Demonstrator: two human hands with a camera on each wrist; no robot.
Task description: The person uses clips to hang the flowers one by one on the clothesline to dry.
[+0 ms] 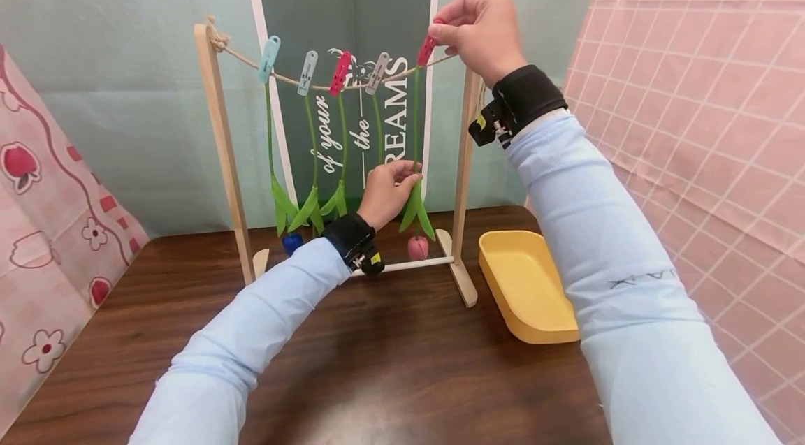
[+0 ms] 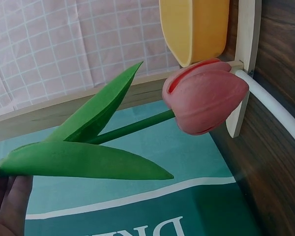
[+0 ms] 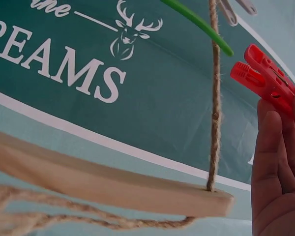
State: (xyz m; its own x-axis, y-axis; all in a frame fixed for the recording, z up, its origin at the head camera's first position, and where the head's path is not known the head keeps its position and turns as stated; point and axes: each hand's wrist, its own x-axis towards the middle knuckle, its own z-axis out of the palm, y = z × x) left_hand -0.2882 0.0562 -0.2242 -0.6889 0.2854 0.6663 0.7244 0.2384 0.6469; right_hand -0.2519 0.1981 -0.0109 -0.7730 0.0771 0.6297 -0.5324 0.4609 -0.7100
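My right hand (image 1: 483,34) pinches a red clothespin (image 3: 270,81) by its tail end. In the right wrist view its jaws stand apart, close to the twine (image 3: 216,108) and the tip of a green stem (image 3: 201,27). Lower down, my left hand (image 1: 385,195) pinches the stem of an artificial pink tulip (image 2: 206,101) by its green leaves (image 2: 88,160). The tulip hangs bloom down, its stem reaching up to the twine. To the left, a light blue clothespin (image 1: 269,59), two grey ones and another red clothespin (image 1: 341,73) grip stems on the line.
A wooden frame (image 1: 220,144) with a white bottom bar (image 1: 409,265) stands on the brown table (image 1: 352,375). A yellow tray (image 1: 528,333) lies right of it, below my right forearm. A blue bloom (image 1: 292,244) hangs at the left; my left arm hides other blooms.
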